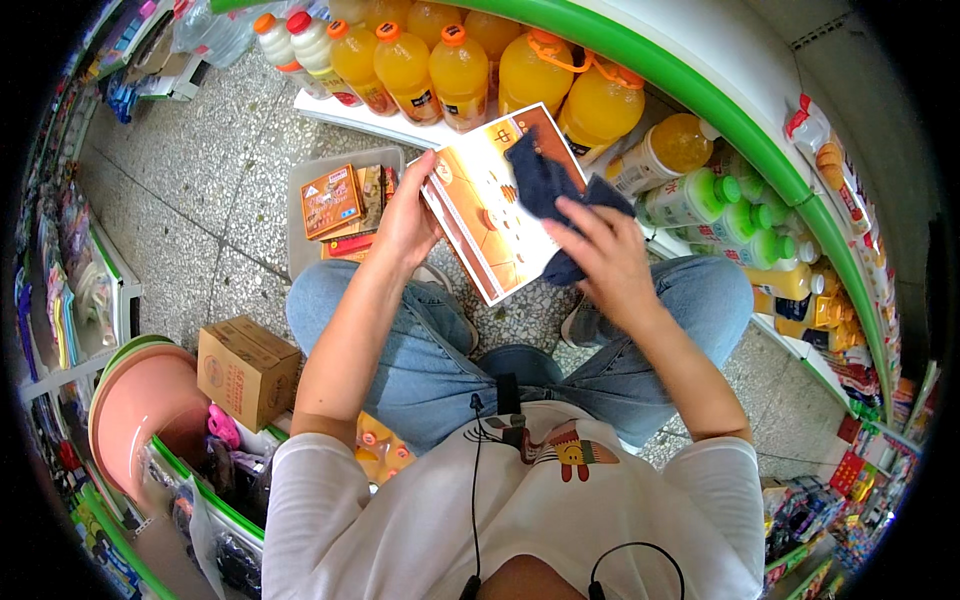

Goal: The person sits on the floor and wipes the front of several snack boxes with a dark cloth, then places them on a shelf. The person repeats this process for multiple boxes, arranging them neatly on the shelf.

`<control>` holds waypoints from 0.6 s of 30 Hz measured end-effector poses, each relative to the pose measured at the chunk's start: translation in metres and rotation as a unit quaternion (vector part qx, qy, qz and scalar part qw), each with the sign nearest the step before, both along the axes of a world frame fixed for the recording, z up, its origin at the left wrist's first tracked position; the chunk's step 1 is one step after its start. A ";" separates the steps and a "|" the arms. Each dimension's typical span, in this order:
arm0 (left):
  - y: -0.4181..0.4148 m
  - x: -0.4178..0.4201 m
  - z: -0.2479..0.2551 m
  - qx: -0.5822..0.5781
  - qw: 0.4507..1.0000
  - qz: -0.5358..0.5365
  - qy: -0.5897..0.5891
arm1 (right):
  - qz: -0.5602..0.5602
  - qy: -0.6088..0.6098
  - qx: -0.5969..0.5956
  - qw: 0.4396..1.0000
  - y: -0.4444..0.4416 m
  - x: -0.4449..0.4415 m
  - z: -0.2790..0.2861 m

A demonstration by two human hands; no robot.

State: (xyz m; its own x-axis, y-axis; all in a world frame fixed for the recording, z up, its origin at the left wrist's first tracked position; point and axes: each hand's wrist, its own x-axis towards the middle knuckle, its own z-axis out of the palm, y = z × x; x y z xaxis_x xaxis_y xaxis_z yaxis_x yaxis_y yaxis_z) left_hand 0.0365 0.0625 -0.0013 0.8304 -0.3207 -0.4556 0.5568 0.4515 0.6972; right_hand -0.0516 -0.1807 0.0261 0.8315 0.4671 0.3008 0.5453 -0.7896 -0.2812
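A flat printed cardboard box (480, 214), orange and white, is tilted above the floor between my knees. My left hand (412, 214) grips its left edge, with the thumb on the top face. My right hand (604, 251) holds a dark blue cloth (541, 180) against the right part of the box's face; the cloth hangs loosely over the right edge. Below and left of the box, a clear plastic bin (301, 251) on the floor holds several small boxes, among them an orange-brown one (331, 201) on top.
A shelf with a green edge (720, 101) curves ahead and right, carrying orange drink bottles (409, 71) and green-capped bottles (694, 196). At lower left stand a carton (247, 371) and pink plastic basins (146, 405). Speckled floor (187, 172) shows at left.
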 end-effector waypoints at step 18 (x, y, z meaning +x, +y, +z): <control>-0.004 -0.009 -0.001 0.092 0.979 -0.174 -0.057 | 0.062 0.116 0.299 0.945 0.017 0.073 0.078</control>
State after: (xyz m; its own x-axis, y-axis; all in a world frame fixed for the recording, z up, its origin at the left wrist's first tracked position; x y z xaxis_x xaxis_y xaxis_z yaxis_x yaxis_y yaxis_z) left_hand 0.0271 0.0587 -0.0019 0.7347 -0.5142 -0.4425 0.5682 0.1100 0.8155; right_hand 0.0215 -0.1635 0.1037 0.8579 0.3690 0.3576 0.4915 -0.3863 -0.7805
